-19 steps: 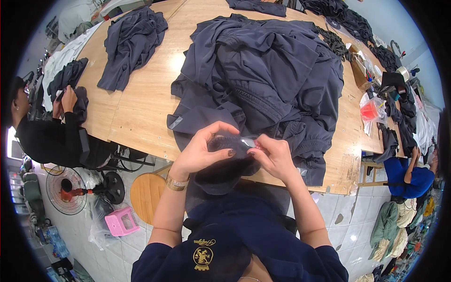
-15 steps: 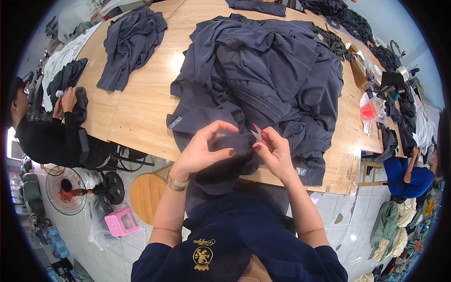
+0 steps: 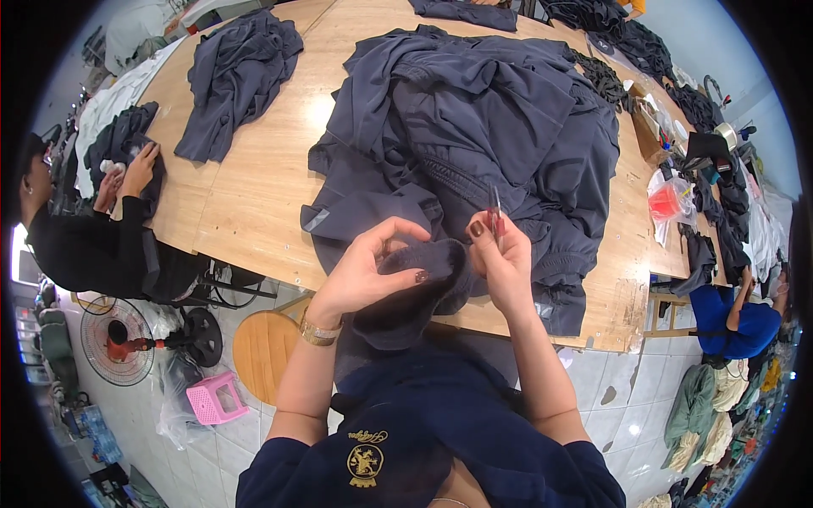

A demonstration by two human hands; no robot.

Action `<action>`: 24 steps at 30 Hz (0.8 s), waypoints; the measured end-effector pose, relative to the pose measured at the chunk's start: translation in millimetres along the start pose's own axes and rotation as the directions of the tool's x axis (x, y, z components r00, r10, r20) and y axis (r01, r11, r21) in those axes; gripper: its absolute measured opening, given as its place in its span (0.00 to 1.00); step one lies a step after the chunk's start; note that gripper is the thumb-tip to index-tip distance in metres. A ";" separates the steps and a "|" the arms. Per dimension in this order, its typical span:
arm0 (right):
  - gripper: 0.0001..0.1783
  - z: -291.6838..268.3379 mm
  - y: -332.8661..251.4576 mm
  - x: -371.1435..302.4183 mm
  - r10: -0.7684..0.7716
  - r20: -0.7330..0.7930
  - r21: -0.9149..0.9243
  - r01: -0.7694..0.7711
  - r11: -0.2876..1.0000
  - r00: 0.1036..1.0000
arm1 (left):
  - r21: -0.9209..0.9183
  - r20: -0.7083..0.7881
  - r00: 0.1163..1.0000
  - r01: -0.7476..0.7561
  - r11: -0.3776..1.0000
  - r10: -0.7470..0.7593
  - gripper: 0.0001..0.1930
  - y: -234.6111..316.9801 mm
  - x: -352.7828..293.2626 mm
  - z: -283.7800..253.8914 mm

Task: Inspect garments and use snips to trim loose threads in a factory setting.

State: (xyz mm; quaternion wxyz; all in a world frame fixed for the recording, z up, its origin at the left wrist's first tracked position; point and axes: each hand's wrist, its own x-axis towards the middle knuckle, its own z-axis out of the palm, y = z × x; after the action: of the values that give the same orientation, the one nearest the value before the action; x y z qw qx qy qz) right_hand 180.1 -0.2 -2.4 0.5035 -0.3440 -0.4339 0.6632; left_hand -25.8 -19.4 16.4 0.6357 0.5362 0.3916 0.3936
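My left hand (image 3: 360, 275) is closed on the edge of a dark grey garment (image 3: 398, 313), thumb on top, holding an opening of it up at the table's near edge. In my right hand (image 3: 506, 275) are small red-handled thread snips (image 3: 495, 212), blades pointing up and away from me. Its fingertips are just right of the raised garment edge; whether they touch the cloth I cannot tell. Right beyond both hands lies a big heap of dark grey garments (image 3: 500, 110), some with gathered elastic waistbands.
Another grey garment (image 3: 233, 85) lies at the far left of the wooden table (image 3: 190, 199). A person in black (image 3: 85, 254) handles dark cloth there. A round stool (image 3: 265, 357), a pink plastic stool (image 3: 216, 398) and a fan (image 3: 118, 345) stand left. Right is a red drink cup (image 3: 667, 200).
My right hand has moved slightly right and turned, swinging the snips from the garment edge to point upward. The garment's opening shows wider. The person at left has moved their hands.
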 end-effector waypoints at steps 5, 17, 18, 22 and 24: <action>0.08 20.5 16.2 -3.3 -0.260 0.087 -0.561 0.263 0.785 0.962 | 0.028 -0.005 0.998 -0.057 0.998 0.057 0.22 -6.5 3.0 1.0; 0.08 3.2 1.3 -4.0 -0.194 -0.013 -0.497 0.162 0.853 0.981 | -0.057 -0.017 1.000 0.010 0.998 -0.011 0.12 -15.4 1.3 -12.7; 0.09 1.1 -0.6 -4.8 -0.208 0.069 -0.622 0.205 0.755 0.976 | -0.128 -0.004 1.000 0.006 0.992 -0.006 0.12 -17.6 1.6 -13.9; 0.18 -7.3 -1.1 -6.3 -0.209 0.297 -0.813 0.362 0.456 0.932 | -0.203 -0.007 0.999 0.032 0.979 -0.034 0.12 -18.8 4.7 -12.9; 0.19 -9.5 -3.4 -5.3 -0.224 0.351 -0.833 0.413 0.368 0.909 | -0.197 -0.009 1.000 0.025 0.980 -0.028 0.12 -16.2 5.9 -10.7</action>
State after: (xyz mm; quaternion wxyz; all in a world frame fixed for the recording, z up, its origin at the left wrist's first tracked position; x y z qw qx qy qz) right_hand 191.2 -2.8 -2.8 0.3222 -0.4053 -0.8183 0.2495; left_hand -32.1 -11.9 -1.3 0.6885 0.4630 0.3618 0.4251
